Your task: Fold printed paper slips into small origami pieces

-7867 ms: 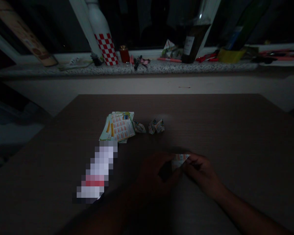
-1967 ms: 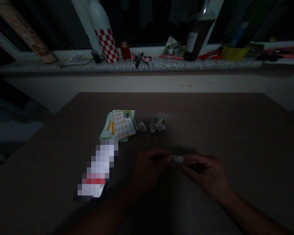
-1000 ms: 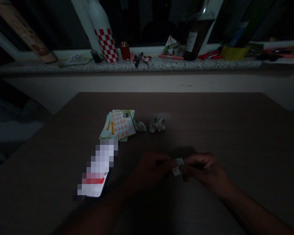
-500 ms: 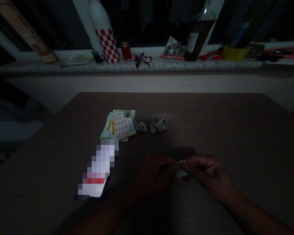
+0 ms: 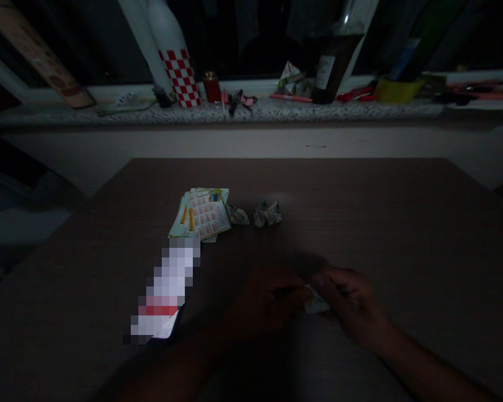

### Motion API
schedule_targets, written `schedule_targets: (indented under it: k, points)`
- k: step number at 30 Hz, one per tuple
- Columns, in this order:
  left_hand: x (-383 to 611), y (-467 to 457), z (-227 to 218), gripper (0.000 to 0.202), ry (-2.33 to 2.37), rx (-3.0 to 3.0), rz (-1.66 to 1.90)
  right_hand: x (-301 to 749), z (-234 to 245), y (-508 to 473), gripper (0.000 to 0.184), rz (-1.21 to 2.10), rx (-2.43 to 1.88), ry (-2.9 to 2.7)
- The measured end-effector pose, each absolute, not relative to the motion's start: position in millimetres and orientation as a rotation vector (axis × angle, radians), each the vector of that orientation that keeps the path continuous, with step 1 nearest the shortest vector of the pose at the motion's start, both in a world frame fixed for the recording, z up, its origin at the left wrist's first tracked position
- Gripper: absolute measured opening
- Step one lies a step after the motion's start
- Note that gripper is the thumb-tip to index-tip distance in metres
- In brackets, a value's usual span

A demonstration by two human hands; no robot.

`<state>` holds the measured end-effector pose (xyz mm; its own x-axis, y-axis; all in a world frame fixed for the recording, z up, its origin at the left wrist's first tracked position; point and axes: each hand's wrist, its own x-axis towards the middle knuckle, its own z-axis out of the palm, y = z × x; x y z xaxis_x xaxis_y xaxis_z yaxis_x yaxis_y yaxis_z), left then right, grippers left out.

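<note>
Between both hands, above the dim wooden table [image 5: 360, 201], is a small piece of folded paper [image 5: 316, 303]. My left hand [image 5: 272, 296] pinches its left corner with thumb and fingertips. My right hand [image 5: 350, 301] grips it from the right, thumb on top and fingers partly hidden behind. Farther off lies a fanned stack of printed paper slips [image 5: 209, 218]. One folded paper piece [image 5: 237, 214] touches or nearly touches the stack's right edge, and a pair of folded paper pieces [image 5: 267, 214] sits just right of it.
A lit phone [image 5: 167, 290], its screen blurred out, lies left of my hands. Behind the table, a granite windowsill [image 5: 251, 117] bears a red-and-white checkered bottle [image 5: 181, 72], a small red jar [image 5: 212, 87], a dark labelled bottle [image 5: 333, 70] and a yellow holder [image 5: 398, 90].
My right thumb has shifted up along the folded paper, and more of the paper's lower side shows. The whole view has slid slightly; the table items have stayed put.
</note>
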<state>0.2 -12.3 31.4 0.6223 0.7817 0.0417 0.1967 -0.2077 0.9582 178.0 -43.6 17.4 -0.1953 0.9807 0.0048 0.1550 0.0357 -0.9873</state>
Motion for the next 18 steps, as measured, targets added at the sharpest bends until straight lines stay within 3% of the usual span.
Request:
schedule_targets:
  k: [5,10,18]
  points:
    - [-0.2,-12.0,31.9,0.031,0.804,1.695,0.671,175.7,15.5,-36.9,0.044,1.439,-1.092,-1.368]
    - [-0.7,-11.1,32.8,0.034,0.797,1.520,0.604,179.1,16.6,-40.0,0.043,1.220,-1.101,-1.542]
    - [3.2,-6.6,30.2,0.042,0.707,1.247,0.607,175.3,16.4,-46.7,0.038,1.138,-1.081,-1.548]
